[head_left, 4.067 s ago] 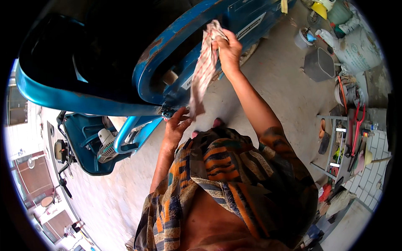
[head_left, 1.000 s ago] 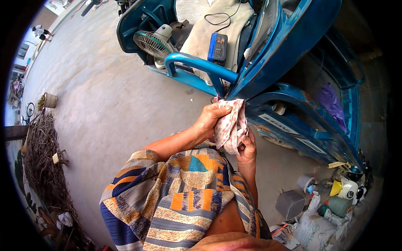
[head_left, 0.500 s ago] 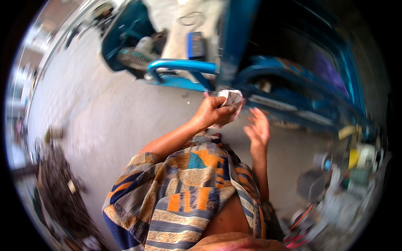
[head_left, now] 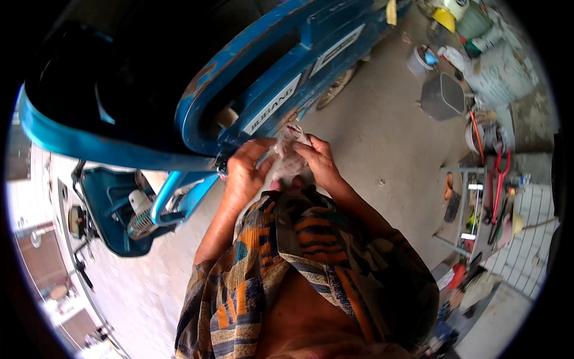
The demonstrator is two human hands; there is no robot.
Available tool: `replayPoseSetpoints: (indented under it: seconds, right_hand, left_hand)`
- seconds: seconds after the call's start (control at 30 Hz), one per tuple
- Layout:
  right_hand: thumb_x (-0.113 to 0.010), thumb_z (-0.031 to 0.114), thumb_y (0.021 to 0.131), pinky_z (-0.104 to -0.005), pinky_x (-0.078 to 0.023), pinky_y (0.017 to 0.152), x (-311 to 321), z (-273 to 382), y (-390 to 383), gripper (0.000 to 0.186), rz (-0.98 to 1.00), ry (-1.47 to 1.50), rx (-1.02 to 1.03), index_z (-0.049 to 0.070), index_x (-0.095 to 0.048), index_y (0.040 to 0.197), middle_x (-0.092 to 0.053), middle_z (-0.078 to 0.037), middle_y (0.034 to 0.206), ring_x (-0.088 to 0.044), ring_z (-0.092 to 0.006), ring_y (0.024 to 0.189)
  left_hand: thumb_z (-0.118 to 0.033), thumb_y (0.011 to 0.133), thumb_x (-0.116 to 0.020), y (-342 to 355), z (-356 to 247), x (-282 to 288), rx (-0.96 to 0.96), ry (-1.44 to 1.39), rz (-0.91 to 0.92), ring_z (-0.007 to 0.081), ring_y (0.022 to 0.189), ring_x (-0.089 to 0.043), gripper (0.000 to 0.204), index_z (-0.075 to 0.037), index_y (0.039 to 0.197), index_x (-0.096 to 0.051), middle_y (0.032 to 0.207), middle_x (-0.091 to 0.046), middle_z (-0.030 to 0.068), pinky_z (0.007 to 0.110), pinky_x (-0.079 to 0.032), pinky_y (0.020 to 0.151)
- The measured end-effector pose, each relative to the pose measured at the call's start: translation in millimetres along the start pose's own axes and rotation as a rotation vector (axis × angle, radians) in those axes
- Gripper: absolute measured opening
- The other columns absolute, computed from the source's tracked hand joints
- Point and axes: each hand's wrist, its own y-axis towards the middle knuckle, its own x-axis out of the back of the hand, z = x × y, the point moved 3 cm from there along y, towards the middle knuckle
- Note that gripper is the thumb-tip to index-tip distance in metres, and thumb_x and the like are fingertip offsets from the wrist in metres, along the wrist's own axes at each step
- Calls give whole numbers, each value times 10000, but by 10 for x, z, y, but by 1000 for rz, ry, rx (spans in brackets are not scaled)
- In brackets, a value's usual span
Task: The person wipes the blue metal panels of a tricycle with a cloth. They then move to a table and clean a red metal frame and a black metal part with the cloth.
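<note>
Between my hands, in front of my body, hangs a crumpled whitish piece with pinkish marks (head_left: 290, 159). It looks like thin cloth or a plastic bag; I cannot tell which. My right hand (head_left: 321, 161) pinches its upper right side between thumb and fingers. At its left edge my left hand (head_left: 244, 172) is closed, with the fingertips on the piece and partly blurred. Just beyond both hands stands the rusty-edged blue side of a vehicle's cargo bed (head_left: 254, 99).
To the left are the vehicle's blue front part (head_left: 110, 203) and a bent blue tube rail (head_left: 161, 200). A grey bin (head_left: 442, 96), a small bucket (head_left: 421, 60) and a pale sack (head_left: 499, 72) stand on the right. Further right are a metal rack (head_left: 472, 209) and a red-handled tool (head_left: 499, 185).
My view has turned to the right, so the cargo bed now lies across the upper left. My right hand, spread and apart before, now grips the whitish piece, which hangs more loosely unfolded.
</note>
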Motion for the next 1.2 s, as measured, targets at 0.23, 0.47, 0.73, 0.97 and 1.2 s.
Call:
replayPoseSetpoints:
  seconds: [0.23,0.47,0.73,0.97,1.2]
  right_hand:
    - [-502,348,956,-295,-461,850,-192,49,271,396,215,395,-51,52,-552,1214,-599,-74,1109,-575,-158,1022]
    - [-578,263,940,-324,-455,949,-323,695,406,577,113,-252,213,-14,-364,1399,-498,-222,1330,-521,-257,1202]
    - [-602,184,916,-270,-502,722,682,515,78,278,-119,-431,125,-34,-621,1087,-679,-82,915,-649,-142,867]
    - [-585,220,896,-260,-489,630,1537,664,-147,291,-267,-269,-36,-31,-631,1037,-673,-69,857,-655,-151,764]
    - [-601,139,875,-276,-504,647,2358,779,-30,237,-270,-344,147,-29,-617,1042,-664,-87,865,-637,-146,736]
  left_hand:
    - [-57,801,-666,424,216,-465,-335,196,-47,388,1252,-450,538,-73,1316,-512,1359,-464,217,430,-374,1041]
    - [-193,999,-478,1031,451,-245,28,-586,-319,108,861,-574,339,-3,1271,-546,1079,-618,91,236,-502,739]
    - [-273,844,-631,1702,716,-704,-162,864,-189,365,1059,-545,619,-62,1358,-356,1215,-506,178,468,-477,862]
    - [-293,799,-686,2433,681,-960,-236,871,0,379,983,-559,753,45,1350,-300,1141,-515,206,460,-499,800]
    - [-223,868,-603,2315,640,-1061,-272,980,-116,354,1082,-542,622,3,1380,-331,1279,-501,186,417,-462,906]
